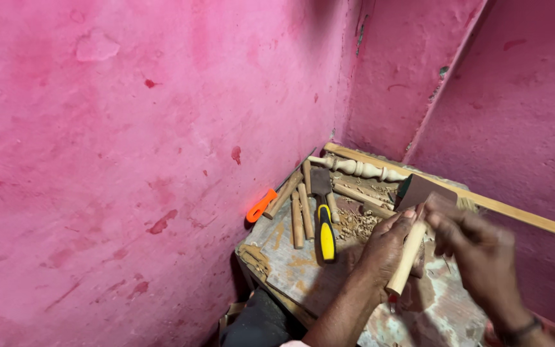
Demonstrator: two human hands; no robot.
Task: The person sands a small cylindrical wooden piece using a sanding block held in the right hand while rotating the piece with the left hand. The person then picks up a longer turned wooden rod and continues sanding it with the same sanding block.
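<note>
An orange-handled tool lay at the bench's left edge, well left of the fingers. Nearer them lay loose wooden rods and a yellow-and-black-handled chisel. The left hand had its fingers wrapped around a wooden mallet handle, the mallet head above. The right hand was blurred just beside it; its grip could not be told.
</note>
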